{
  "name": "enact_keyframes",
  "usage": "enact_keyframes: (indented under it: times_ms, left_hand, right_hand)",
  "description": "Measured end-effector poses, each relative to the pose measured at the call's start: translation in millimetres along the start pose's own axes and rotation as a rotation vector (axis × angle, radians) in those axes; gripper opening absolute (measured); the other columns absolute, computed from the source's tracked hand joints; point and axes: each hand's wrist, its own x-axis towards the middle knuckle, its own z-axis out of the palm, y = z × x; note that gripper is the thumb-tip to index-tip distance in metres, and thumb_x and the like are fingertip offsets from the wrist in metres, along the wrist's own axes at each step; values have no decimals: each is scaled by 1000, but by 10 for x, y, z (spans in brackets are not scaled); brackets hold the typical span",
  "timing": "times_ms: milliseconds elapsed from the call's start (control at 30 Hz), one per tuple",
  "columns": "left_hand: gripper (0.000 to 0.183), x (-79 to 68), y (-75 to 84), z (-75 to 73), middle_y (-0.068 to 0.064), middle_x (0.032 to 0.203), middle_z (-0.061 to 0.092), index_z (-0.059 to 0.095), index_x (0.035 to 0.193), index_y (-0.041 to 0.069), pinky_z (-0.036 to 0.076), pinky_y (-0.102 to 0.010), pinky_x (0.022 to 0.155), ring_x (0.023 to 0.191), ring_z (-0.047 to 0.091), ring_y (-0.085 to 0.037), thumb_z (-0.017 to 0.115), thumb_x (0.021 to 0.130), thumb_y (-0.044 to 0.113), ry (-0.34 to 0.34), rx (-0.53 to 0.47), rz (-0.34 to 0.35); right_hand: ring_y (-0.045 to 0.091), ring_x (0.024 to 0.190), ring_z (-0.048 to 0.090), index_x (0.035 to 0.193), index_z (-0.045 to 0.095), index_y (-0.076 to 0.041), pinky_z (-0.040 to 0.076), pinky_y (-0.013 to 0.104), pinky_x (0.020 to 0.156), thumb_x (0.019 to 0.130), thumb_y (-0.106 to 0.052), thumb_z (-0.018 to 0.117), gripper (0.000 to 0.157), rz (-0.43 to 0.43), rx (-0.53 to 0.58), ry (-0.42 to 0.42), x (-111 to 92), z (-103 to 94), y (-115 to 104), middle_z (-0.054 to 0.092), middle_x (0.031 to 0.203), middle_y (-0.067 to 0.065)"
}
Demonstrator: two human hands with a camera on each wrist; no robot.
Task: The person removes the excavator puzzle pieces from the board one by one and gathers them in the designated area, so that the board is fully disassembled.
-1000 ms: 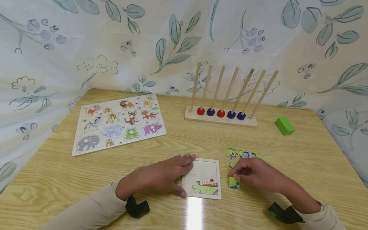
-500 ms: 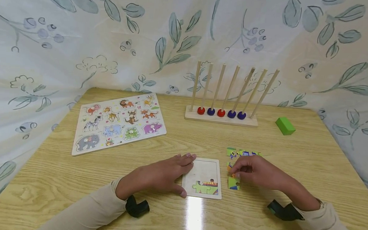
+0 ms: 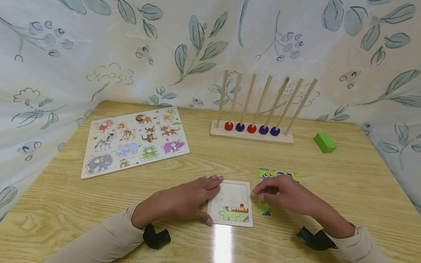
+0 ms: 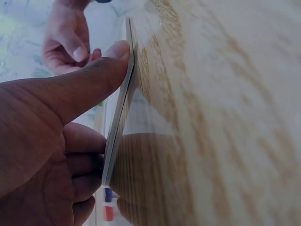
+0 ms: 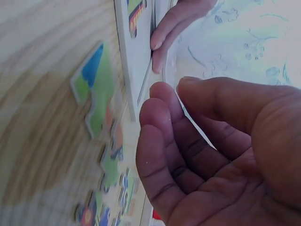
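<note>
In the head view, a small square wooden puzzle board (image 3: pixel 230 194) lies on the table, with a few joined pieces (image 3: pixel 234 214) in its lower right corner. My left hand (image 3: pixel 190 198) rests along the board's left side, fingers over the upper left corner, thumb (image 4: pixel 106 68) at the lower left. My right hand (image 3: pixel 286 194) hovers just right of the board, above loose pieces. Its fingers (image 5: pixel 153 148) bend loosely towards the thumb, and nothing shows between them. One green and blue puzzle piece (image 3: pixel 265 211) lies below it; my hand partly covers several others.
An animal peg puzzle (image 3: pixel 135 140) lies at the back left. A wooden bead rack (image 3: pixel 252 137) with red and blue beads and tall pegs stands at the back. To its right sits a green block (image 3: pixel 325 143). A patterned cloth hangs behind the table.
My right hand has moved slightly left, its fingertips coming nearer the board's right edge. The left hand and the board have stayed put.
</note>
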Motion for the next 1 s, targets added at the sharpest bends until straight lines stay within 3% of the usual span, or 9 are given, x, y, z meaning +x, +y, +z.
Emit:
enact_keyframes:
  times_ms: [633,900,1000]
  left_hand:
    - [90,-7,16,-9,-9,162,11,30,151,0,11,-36,118,147,9,-21,72,85,44,5,-14,-6]
    - [90,1,10,7,-10,162,10,30,151,-1,10,-36,118,147,9,-21,71,85,45,7,-3,-1]
    - [90,2,7,16,-10,162,11,30,151,0,10,-36,118,147,9,-21,71,85,45,8,3,2]
  right_hand:
    - [9,86,64,106,73,-1,52,24,64,92,-1,64,16,-40,105,-81,154,253,-125,71,103,4]
    - [11,94,65,104,74,-7,54,26,78,93,-7,66,14,-31,108,-103,193,348,-149,71,102,-1]
    - [10,91,65,104,73,-6,54,25,75,93,-7,65,14,-38,125,-116,201,366,-148,71,101,0]
